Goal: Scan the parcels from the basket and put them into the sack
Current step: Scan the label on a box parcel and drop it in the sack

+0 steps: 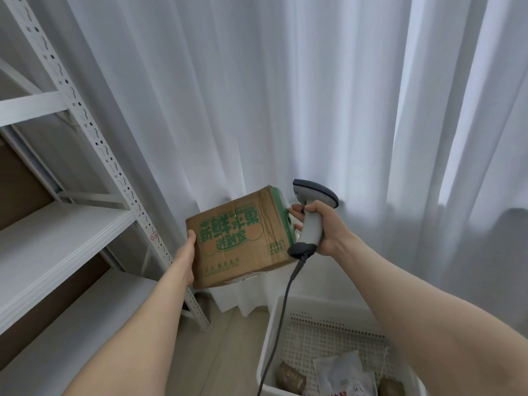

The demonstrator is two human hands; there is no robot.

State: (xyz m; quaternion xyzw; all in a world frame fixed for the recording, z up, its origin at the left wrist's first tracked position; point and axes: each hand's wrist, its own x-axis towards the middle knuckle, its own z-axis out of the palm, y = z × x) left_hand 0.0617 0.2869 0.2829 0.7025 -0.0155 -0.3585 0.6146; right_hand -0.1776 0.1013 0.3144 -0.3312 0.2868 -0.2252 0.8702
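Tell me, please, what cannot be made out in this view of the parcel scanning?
Head view only:
- Sack: outside the frame.
- Left hand: fingers hidden behind the cardboard box.
- Box face toward the barcode scanner in the right hand: turned away, label unseen.
- Parcels in the white basket: cut off by the bottom edge and the right forearm.

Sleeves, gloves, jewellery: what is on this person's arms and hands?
Nothing worn is visible. The left hand and right hand have no gloves, rings or watch. The left forearm and right forearm are uncovered to the frame edge, with no sleeve in view.
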